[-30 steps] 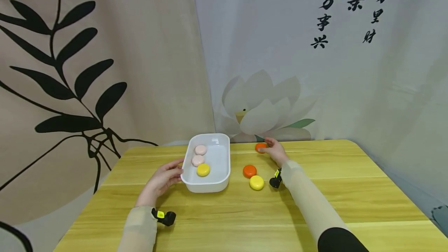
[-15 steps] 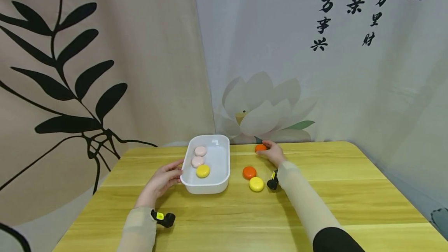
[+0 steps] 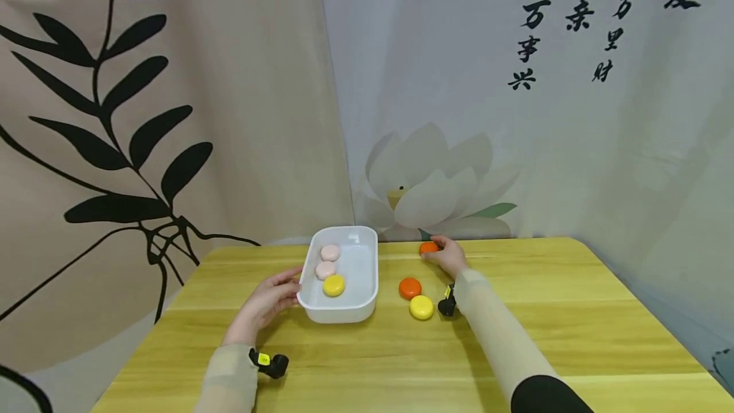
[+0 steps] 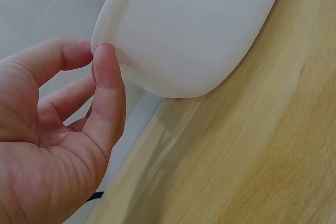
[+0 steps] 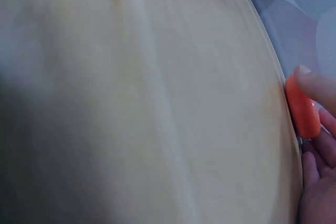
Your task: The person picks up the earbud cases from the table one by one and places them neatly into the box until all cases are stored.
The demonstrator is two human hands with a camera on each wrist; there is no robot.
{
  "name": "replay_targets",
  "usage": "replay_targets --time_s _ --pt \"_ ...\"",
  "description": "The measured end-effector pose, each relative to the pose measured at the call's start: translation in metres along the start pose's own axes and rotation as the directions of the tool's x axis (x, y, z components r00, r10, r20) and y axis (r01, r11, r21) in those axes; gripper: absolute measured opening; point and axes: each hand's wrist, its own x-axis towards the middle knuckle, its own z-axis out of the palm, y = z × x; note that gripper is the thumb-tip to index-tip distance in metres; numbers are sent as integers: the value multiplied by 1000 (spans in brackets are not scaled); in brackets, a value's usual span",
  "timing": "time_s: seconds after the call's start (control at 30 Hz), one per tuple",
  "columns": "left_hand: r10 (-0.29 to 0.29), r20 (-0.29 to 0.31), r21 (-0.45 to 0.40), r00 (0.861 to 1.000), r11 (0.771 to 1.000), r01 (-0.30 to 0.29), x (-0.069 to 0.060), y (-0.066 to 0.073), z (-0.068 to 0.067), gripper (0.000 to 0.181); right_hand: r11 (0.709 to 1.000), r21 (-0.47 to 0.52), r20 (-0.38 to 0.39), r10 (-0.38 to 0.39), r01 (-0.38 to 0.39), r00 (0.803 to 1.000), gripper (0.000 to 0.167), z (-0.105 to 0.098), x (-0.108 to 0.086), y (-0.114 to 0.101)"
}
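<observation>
My left hand (image 3: pixel 269 301) is at the left side of a white tray (image 3: pixel 362 273), its thumb and forefinger pinching the rim in the left wrist view. Two pale pink discs (image 3: pixel 325 270) and a yellow disc (image 3: pixel 334 285) lie inside the tray, along its left side. At the table's far edge, my right hand (image 3: pixel 450 256) pinches a rounded orange disc (image 3: pixel 427 248). The right wrist view has that orange disc (image 5: pixel 303 107) on edge, with the thumb on one side and fingers on the other.
A second orange disc (image 3: pixel 410 288) and another yellow disc (image 3: pixel 421 308) lie close together on the wooden table (image 3: pixel 355 368), right of the tray. A printed curtain (image 3: pixel 275 113) hangs directly behind the table's far edge.
The head view has tipped slightly upward. My right hand has shifted slightly left around the far orange disc. My left hand and the tray keep their places.
</observation>
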Motion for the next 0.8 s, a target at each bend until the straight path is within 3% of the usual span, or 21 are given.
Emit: replay_targets --time_s 0.2,0.43,0.8 --pt "4 -10 18 1000 1000 -4 -1 0 0 53 999 -17 -14 -38 37 999 59 0 -1 2" --pt "4 7 10 1000 1000 -4 0 2 1 53 999 -28 -18 -29 28 999 57 0 -1 5" --pt "4 17 18 1000 1000 -4 -2 -2 -1 54 999 47 -40 3 -1 999 53 1 1 9"
